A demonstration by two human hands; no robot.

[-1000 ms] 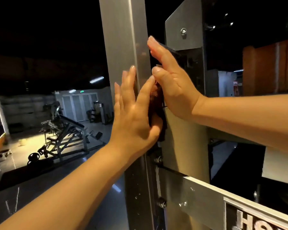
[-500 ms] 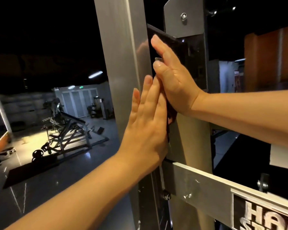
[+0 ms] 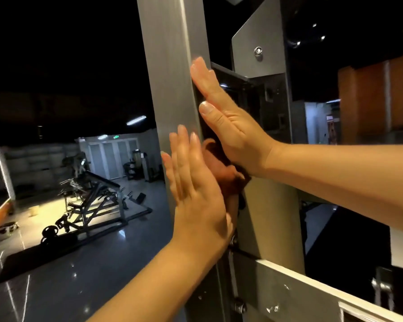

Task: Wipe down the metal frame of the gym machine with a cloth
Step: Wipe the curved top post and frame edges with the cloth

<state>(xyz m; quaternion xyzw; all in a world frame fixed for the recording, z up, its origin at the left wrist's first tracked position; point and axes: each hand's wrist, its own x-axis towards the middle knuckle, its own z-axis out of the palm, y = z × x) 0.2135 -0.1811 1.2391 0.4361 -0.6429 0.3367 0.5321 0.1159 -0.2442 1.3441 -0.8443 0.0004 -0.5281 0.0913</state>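
Fingers straight on both hands, we note. The right hand (image 3: 230, 126) lies flat on the right face of the upright metal post (image 3: 172, 77), fingers together and pointing up, thumb laid alongside them. The left hand (image 3: 196, 201) stands lower, its fingers straight, close together and slightly fanned at the tips, reaching up along the post's front edge. The cloth (image 3: 221, 173), reddish-brown and bunched, sits between the two: under the heel of the right palm, just right of the left fingers, against the post. We cannot tell which hand pins it; the left thumb is hidden. Above the right fingertips, a grey bracket plate (image 3: 258, 31) with one bolt. Below the left wrist, a pale crossbar (image 3: 300, 289). Far left of the fingers, a black bench machine (image 3: 91, 198) on the lit floor.
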